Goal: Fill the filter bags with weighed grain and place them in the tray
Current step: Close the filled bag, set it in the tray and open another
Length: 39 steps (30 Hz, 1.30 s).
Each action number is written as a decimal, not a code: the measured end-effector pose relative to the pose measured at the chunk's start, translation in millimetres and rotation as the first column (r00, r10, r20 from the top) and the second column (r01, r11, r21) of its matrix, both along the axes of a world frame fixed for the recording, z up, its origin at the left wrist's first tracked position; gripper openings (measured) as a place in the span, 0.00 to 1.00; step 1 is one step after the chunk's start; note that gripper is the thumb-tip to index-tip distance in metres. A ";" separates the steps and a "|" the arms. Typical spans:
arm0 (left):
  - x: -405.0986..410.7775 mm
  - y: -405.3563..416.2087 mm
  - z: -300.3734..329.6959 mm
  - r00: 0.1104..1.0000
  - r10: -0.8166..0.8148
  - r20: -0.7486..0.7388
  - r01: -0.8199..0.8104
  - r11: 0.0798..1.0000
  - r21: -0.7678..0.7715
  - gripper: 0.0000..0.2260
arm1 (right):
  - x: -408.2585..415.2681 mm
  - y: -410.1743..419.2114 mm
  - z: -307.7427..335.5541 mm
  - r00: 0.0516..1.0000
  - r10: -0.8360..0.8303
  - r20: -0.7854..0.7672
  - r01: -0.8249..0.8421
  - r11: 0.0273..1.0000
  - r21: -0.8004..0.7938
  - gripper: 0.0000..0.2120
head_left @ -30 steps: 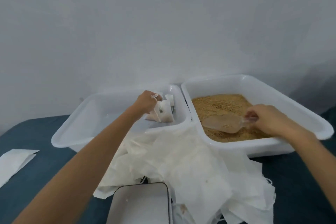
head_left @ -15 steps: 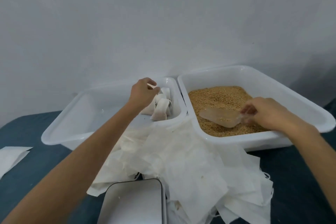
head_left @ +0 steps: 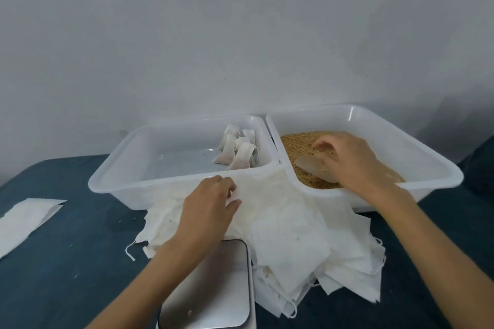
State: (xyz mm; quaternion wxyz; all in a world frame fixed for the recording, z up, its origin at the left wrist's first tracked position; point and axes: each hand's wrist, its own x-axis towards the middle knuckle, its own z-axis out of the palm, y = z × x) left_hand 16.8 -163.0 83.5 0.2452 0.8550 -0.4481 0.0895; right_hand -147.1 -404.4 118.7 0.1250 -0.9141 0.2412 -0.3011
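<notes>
Several filled filter bags (head_left: 238, 151) lean together in the right rear corner of the left white tray (head_left: 160, 184). The right white tray (head_left: 427, 157) holds tan grain (head_left: 296, 141). My right hand (head_left: 352, 163) grips the handle of a clear plastic scoop (head_left: 312, 169), whose bowl lies on the grain. In front of the trays, my left hand (head_left: 211, 205) rests on a heap of empty white filter bags (head_left: 288, 238), its fingers loosely bent and touching the top bag. Nothing is lifted from the heap.
A scale with a silver platform (head_left: 211, 291) sits at the near edge, partly under my left forearm and beside the heap. A loose white sheet (head_left: 24, 219) lies at the far left on the dark blue table cover (head_left: 80, 262). A plain wall stands close behind the trays.
My left hand left the filled bags in the left tray and came back down onto the heap of empty bags. My right hand moved further over the grain, still holding the scoop.
</notes>
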 end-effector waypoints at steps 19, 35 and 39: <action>10.1 21.1 -16.4 0.994 -0.043 -0.098 -0.012 0.863 -0.504 0.13 | 60.0 113.6 -44.6 0.866 0.253 0.431 -0.442 0.790 0.425 0.04; 2.3 20.6 -16.5 0.576 -0.444 -0.686 -0.199 0.738 -0.645 0.09 | 52.7 117.8 -41.6 0.826 0.171 0.537 -0.554 0.423 0.717 0.06; 1.7 21.2 -19.0 0.432 -0.479 -0.764 -0.278 0.735 -0.618 0.05 | 49.1 110.9 -38.2 0.834 0.184 0.519 -0.550 0.335 0.765 0.10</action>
